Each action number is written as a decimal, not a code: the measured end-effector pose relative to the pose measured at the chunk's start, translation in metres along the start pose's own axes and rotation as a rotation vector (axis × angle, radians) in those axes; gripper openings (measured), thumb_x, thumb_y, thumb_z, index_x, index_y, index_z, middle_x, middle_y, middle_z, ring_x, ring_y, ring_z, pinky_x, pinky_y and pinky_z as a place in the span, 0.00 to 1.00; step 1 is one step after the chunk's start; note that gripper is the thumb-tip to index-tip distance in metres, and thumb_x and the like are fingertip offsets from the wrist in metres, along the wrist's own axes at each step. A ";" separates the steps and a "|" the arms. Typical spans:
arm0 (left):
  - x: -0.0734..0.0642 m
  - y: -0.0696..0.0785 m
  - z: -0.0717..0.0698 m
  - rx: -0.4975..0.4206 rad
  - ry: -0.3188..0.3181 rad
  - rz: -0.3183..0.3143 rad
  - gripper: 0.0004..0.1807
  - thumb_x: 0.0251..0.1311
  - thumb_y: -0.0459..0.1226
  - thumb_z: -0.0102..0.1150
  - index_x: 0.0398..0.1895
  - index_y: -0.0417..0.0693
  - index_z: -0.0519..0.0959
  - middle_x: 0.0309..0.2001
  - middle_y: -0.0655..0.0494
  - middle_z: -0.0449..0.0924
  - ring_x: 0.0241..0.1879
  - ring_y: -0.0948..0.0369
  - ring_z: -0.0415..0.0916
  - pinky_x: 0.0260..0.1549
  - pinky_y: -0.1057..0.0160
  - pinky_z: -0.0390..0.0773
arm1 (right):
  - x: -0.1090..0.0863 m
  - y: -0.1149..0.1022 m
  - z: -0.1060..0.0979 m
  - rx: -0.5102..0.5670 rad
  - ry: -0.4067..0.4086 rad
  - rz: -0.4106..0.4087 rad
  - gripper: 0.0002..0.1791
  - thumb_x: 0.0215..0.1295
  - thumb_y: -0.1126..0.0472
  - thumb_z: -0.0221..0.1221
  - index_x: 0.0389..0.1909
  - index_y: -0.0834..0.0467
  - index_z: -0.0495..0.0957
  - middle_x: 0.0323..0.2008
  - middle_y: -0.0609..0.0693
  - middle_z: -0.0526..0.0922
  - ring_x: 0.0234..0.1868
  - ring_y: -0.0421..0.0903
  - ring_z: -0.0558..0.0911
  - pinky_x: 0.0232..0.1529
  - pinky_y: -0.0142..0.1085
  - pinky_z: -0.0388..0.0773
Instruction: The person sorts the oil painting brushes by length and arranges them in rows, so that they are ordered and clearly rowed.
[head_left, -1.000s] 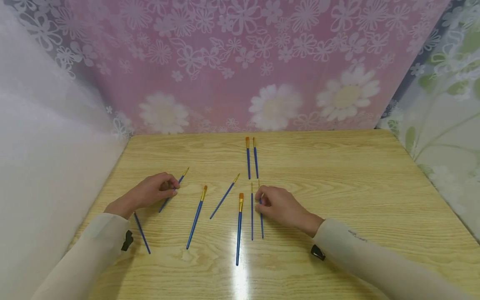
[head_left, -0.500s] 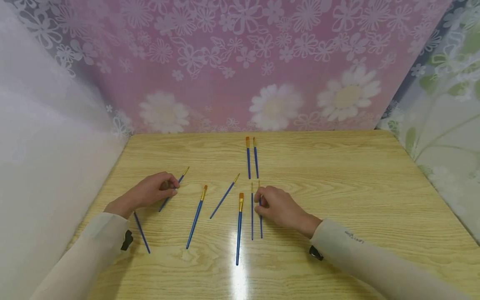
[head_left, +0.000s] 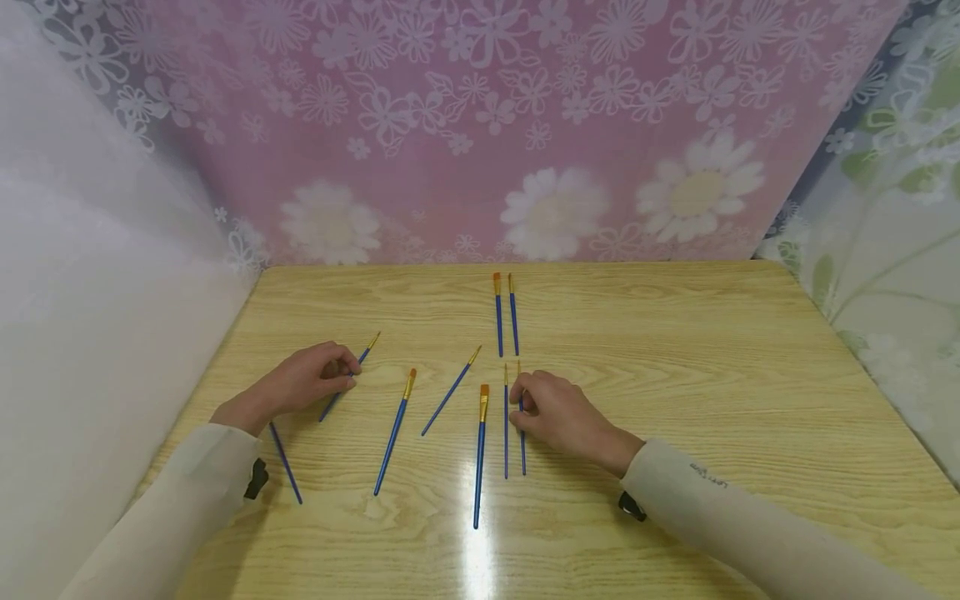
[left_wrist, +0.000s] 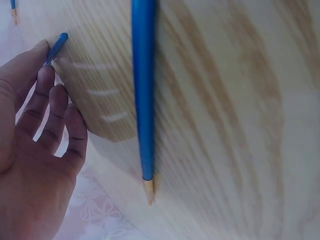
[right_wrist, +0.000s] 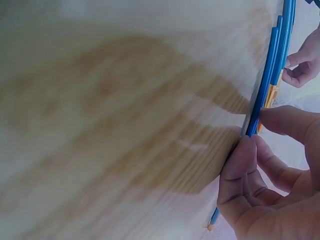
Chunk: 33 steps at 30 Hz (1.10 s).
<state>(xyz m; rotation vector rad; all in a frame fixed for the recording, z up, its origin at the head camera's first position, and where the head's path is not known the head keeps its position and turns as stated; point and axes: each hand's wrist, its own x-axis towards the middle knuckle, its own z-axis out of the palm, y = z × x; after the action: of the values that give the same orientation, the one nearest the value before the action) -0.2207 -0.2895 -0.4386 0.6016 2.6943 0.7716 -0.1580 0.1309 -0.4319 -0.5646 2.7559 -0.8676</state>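
Observation:
In the head view my left hand point(head_left: 300, 383) pinches a thin blue paintbrush point(head_left: 370, 346) that slants on the table at the left. The left wrist view has its handle end point(left_wrist: 61, 41) between thumb and forefinger. My right hand point(head_left: 566, 417) pinches another thin paintbrush point(head_left: 522, 454), bristles pointing away from me. Its blue handle point(right_wrist: 261, 102) lies between thumb and fingertip in the right wrist view. Just left of it, nearly parallel, lie a thin paintbrush point(head_left: 506, 433) and a wide flat paintbrush point(head_left: 480, 458).
Two short paintbrushes, one flat point(head_left: 498, 325) and one narrower point(head_left: 514, 325), lie side by side farther back. Between my hands rest a slanted thin paintbrush point(head_left: 452, 389) and a flat one point(head_left: 393, 437). Another brush point(head_left: 287, 467) is partly hidden under my left wrist. Floral cloth point(head_left: 450, 167) hangs behind the table.
My right hand has shifted very slightly left with its paintbrush, closer to the thin paintbrush beside it. The left hand and the other brushes stay in place.

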 end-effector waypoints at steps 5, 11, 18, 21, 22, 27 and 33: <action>0.001 -0.001 0.001 0.013 0.010 0.005 0.08 0.78 0.38 0.66 0.55 0.50 0.82 0.47 0.55 0.83 0.41 0.61 0.76 0.47 0.52 0.79 | 0.000 -0.001 -0.001 0.015 0.026 0.000 0.06 0.74 0.61 0.68 0.47 0.57 0.84 0.37 0.47 0.81 0.37 0.42 0.77 0.42 0.39 0.78; 0.001 -0.003 0.001 0.011 0.000 0.001 0.09 0.79 0.39 0.65 0.56 0.50 0.82 0.48 0.55 0.83 0.41 0.61 0.76 0.48 0.52 0.79 | 0.000 -0.011 0.003 0.071 0.051 -0.044 0.05 0.75 0.59 0.68 0.46 0.55 0.85 0.34 0.43 0.81 0.33 0.40 0.76 0.36 0.35 0.76; 0.001 -0.005 0.000 0.012 0.000 0.006 0.09 0.79 0.38 0.65 0.56 0.50 0.82 0.47 0.55 0.83 0.41 0.61 0.77 0.48 0.52 0.79 | -0.005 -0.030 0.015 0.050 -0.021 -0.154 0.06 0.76 0.59 0.68 0.48 0.55 0.86 0.36 0.40 0.82 0.35 0.38 0.78 0.39 0.32 0.77; 0.001 -0.005 0.001 0.011 0.008 0.010 0.08 0.78 0.38 0.65 0.55 0.50 0.83 0.47 0.56 0.83 0.40 0.61 0.76 0.47 0.53 0.79 | -0.004 -0.033 0.021 0.015 -0.047 -0.172 0.07 0.76 0.58 0.69 0.49 0.54 0.86 0.38 0.40 0.83 0.39 0.39 0.80 0.42 0.34 0.78; 0.001 -0.005 0.001 0.011 0.011 0.012 0.08 0.78 0.38 0.66 0.55 0.50 0.83 0.46 0.56 0.83 0.40 0.61 0.76 0.47 0.53 0.78 | -0.004 -0.033 0.024 0.001 -0.052 -0.170 0.06 0.76 0.57 0.69 0.49 0.53 0.87 0.39 0.40 0.83 0.40 0.38 0.80 0.43 0.35 0.79; 0.000 -0.005 0.001 0.013 0.016 0.017 0.08 0.78 0.38 0.66 0.55 0.50 0.83 0.46 0.56 0.83 0.39 0.61 0.75 0.47 0.53 0.78 | -0.003 -0.035 0.031 -0.049 -0.050 -0.211 0.04 0.73 0.56 0.71 0.44 0.50 0.88 0.37 0.39 0.83 0.39 0.36 0.80 0.44 0.35 0.79; 0.000 -0.004 0.001 0.005 0.004 0.003 0.09 0.79 0.39 0.65 0.56 0.50 0.82 0.48 0.55 0.83 0.41 0.61 0.76 0.48 0.52 0.79 | -0.007 -0.042 0.036 -0.086 -0.072 -0.252 0.03 0.71 0.55 0.72 0.42 0.48 0.88 0.36 0.38 0.83 0.37 0.33 0.78 0.46 0.35 0.78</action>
<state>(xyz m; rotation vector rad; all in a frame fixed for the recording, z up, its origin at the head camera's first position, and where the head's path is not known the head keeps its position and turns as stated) -0.2219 -0.2920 -0.4416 0.6060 2.7005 0.7682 -0.1285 0.0841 -0.4363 -0.9556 2.7058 -0.7628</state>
